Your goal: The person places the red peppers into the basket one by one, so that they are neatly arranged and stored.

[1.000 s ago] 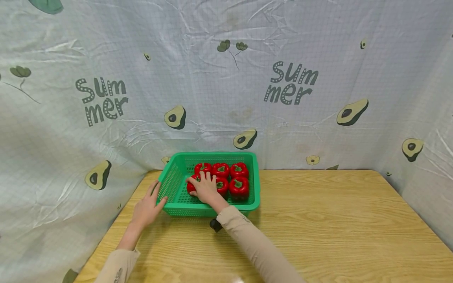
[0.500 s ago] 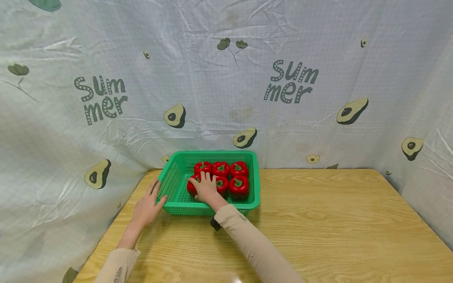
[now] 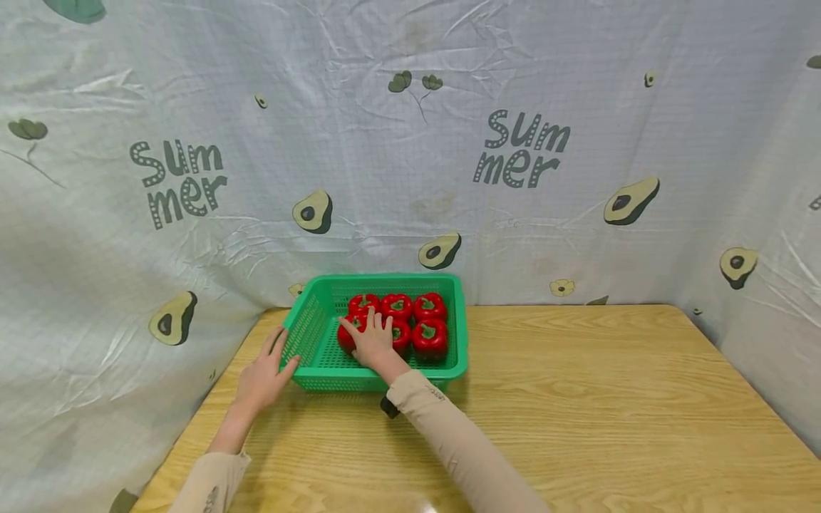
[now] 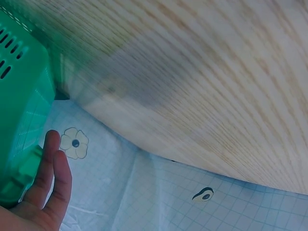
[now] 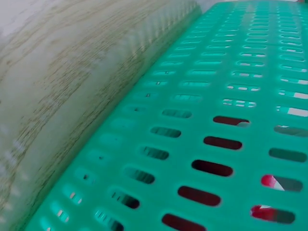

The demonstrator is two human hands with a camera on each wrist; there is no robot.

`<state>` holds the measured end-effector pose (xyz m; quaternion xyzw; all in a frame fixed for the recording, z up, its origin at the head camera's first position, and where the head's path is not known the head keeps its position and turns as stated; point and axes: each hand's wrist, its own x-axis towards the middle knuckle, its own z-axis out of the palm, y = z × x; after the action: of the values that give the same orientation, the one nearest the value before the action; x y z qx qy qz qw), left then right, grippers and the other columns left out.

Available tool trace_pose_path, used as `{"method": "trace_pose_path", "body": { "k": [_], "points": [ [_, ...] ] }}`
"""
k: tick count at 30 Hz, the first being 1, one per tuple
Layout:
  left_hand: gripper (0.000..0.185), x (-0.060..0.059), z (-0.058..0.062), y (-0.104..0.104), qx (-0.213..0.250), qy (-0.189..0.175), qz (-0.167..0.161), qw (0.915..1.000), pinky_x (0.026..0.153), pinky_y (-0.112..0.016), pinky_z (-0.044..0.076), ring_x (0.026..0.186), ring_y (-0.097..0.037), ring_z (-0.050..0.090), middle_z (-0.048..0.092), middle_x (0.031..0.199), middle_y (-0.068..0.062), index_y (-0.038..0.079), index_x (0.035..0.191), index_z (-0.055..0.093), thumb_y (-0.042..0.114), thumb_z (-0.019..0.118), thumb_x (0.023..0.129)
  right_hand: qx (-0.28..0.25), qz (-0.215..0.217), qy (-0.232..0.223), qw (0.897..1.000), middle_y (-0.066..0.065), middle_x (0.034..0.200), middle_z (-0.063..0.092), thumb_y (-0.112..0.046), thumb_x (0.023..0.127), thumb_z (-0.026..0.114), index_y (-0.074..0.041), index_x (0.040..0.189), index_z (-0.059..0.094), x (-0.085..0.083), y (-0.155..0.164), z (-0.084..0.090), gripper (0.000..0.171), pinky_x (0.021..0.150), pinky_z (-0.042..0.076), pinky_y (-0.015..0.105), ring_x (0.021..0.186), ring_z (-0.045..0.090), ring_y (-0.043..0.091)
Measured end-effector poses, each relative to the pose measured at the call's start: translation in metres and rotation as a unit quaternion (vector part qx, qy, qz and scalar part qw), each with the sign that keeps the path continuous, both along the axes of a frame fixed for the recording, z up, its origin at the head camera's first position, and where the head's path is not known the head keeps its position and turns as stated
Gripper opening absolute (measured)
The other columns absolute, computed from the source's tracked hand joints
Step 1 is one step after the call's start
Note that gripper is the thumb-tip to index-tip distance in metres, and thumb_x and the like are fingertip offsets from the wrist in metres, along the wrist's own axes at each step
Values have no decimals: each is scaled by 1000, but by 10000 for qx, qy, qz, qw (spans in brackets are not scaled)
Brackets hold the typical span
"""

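A green slotted basket [image 3: 457,360] stands on the wooden table [image 3: 577,399] near the back left. It holds several red bell peppers with green stems [image 3: 430,337] in two rows. My right hand [image 3: 373,340] lies over the front left pepper [image 3: 347,339], thumb and spread fingers wrapped over its top. My left hand [image 3: 264,374] rests against the basket's outer left wall with fingers straight and the thumb at the front corner. The left wrist view shows those fingers [image 4: 48,183] beside the green wall [image 4: 21,120]. In the right wrist view the basket [image 5: 202,125] fills the frame, red showing through its slots.
A white cloth with avocado prints and "Summer" lettering [image 3: 519,149] hangs behind and around the table. The basket sits close to the back edge. Bare wood stretches to the right and front. A black wrist camera [image 3: 388,407] hangs under my right sleeve.
Both hands stay where they were, on the pepper and on the basket's side. Only the head view has drifted slightly.
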<state>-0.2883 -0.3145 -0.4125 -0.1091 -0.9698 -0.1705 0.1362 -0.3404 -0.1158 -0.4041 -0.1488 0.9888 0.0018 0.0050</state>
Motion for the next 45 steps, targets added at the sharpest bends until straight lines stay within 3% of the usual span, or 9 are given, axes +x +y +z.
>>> {"method": "trace_pose_path", "body": {
  "k": [7, 19, 27, 30, 33, 36, 39, 45],
  "points": [
    [61, 0, -3, -3, 16, 1, -17, 10000, 41, -27, 31, 48, -15, 46, 23, 144, -19, -2, 139, 26, 33, 43, 92, -185, 168, 222, 9994, 14, 150, 14, -45, 87, 49, -41, 142, 11, 7, 8, 3, 66, 108, 17, 50, 137, 18, 32],
    [63, 1, 4, -7, -56, -84, -16, 9999, 40, -27, 29, 42, -12, 39, 22, 144, -19, -1, 139, 25, 40, 37, 94, -646, 550, 571, 9948, 17, 147, 20, -42, 90, 45, -35, 141, 23, 23, 32, 21, 56, 105, 19, 54, 134, 22, 35],
    [61, 3, 7, -6, -206, -107, 62, 9997, 39, -27, 28, 41, -13, 39, 24, 144, -20, -1, 140, 25, 37, 40, 93, -769, 992, 1123, 9857, 13, 142, 32, -41, 90, 47, -31, 137, 32, 40, 56, 20, 50, 100, 25, 52, 126, 31, 30],
    [61, 5, 7, -5, -285, -50, 134, 9995, 41, -28, 30, 51, -22, 51, 26, 143, -20, -1, 139, 27, 37, 40, 93, -827, 1203, 1290, 9808, 12, 139, 35, -41, 90, 46, -29, 135, 36, 48, 74, 17, 48, 98, 27, 50, 124, 33, 29],
    [60, 9, 7, -4, -289, 16, 204, 9994, 45, -30, 34, 73, -35, 59, 28, 143, -21, -1, 139, 29, 38, 37, 94, -981, 1381, 1395, 9756, 13, 136, 38, -40, 91, 45, -26, 133, 39, 59, 95, 13, 44, 96, 28, 49, 121, 34, 29],
    [58, 13, 6, -2, -275, 72, 266, 9992, 51, -36, 41, 95, -44, 55, 29, 142, -22, -1, 138, 30, 38, 34, 95, -1193, 1546, 1506, 9691, 14, 134, 41, -37, 92, 45, -23, 131, 42, 69, 117, 9, 42, 93, 28, 49, 119, 36, 31],
    [56, 19, 6, 1, -264, 222, 251, 9991, 61, -47, 46, 103, -48, 50, 33, 139, -23, -1, 137, 33, 37, 32, 96, -1375, 1680, 1571, 9634, 15, 132, 43, -34, 91, 47, -20, 128, 46, 78, 139, 4, 39, 93, 29, 50, 117, 37, 32],
    [54, 37, 7, 9, -395, 481, 172, 9979, 82, -61, 36, 111, -50, 41, 38, 136, -23, -1, 135, 36, 36, 34, 96, -1417, 2016, 2008, 9481, 14, 132, 44, -28, 86, 57, -17, 125, 51, 95, 187, -10, 41, 89, 34, 52, 117, 40, 32]
  ]
}}
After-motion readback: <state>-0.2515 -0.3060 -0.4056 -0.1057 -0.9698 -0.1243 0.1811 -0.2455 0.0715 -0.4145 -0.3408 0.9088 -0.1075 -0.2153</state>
